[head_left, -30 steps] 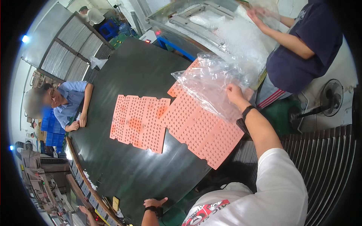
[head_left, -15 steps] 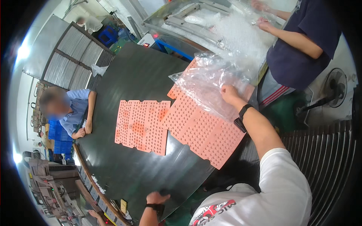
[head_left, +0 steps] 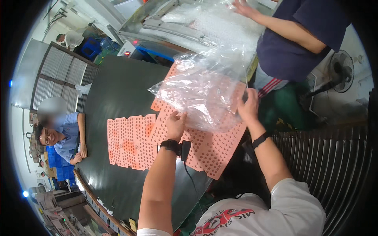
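A large clear plastic bag (head_left: pixel 204 88) lies crumpled over pink dotted mats. My left hand (head_left: pixel 176 125) is at its near left edge, fingers closed in a pinch on the film. At the bag's right edge my right hand (head_left: pixel 248 107) grips the film between thumb and fingers. Beneath the bag and both hands spreads a pink mat (head_left: pixel 210 155) with rows of round dots and notched edges. Another such mat (head_left: pixel 132 141) lies to the left, with darker orange patches. Part of a further pink mat (head_left: pixel 159 104) shows under the bag's far left side.
The mats lie on a dark table (head_left: pixel 118 84). A co-worker in a dark shirt (head_left: pixel 303 35) stands at a bin of white material (head_left: pixel 220 25), far right. Another person in a blue shirt (head_left: pixel 69 131) leans on the left edge. A fan (head_left: pixel 341 67) and ribbed metal panel (head_left: pixel 319 165) are right.
My left hand has come up from the table's near edge to the bag. My right hand has shifted to the bag's right edge. The co-worker's hand has moved off the bag.
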`<state>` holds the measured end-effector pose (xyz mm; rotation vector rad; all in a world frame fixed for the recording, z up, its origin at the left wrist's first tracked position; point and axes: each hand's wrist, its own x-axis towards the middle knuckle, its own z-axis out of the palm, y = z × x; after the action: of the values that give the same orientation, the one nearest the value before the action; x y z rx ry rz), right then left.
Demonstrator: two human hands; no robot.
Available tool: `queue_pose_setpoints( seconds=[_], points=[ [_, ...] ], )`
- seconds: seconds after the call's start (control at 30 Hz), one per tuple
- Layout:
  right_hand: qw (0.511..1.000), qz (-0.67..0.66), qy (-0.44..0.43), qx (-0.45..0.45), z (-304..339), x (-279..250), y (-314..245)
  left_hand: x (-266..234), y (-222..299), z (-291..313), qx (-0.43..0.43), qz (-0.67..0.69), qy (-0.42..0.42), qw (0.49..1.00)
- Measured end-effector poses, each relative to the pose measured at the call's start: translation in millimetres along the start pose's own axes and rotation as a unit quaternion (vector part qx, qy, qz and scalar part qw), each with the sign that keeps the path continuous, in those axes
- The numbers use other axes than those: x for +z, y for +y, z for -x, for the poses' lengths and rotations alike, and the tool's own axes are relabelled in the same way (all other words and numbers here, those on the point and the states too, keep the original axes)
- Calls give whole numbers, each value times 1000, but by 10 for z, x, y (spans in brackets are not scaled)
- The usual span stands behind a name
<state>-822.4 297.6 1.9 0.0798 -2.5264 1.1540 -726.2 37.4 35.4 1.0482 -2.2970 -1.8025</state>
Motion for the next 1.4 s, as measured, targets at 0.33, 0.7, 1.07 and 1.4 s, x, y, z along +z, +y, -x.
queue_pose_setpoints(
  seconds=[0.33, 0.7, 1.07, 1.4],
  points=[
    [943, 107, -287, 132, -323, -202, 527, -101, 57, 244, 107, 109, 45, 987],
    [939, 191, -278, 59, 19, 7, 169, -406, -559, 953, 67, 167, 121, 976],
    [949, -69, -152, -268, 192, -398, -1863, -1093, -904, 1364, 36, 443, 176, 878],
    [913, 5, -198, -358, 474, -641, -2989, -1265, -1249, 1470, -87, 663, 117, 735]
  ],
)
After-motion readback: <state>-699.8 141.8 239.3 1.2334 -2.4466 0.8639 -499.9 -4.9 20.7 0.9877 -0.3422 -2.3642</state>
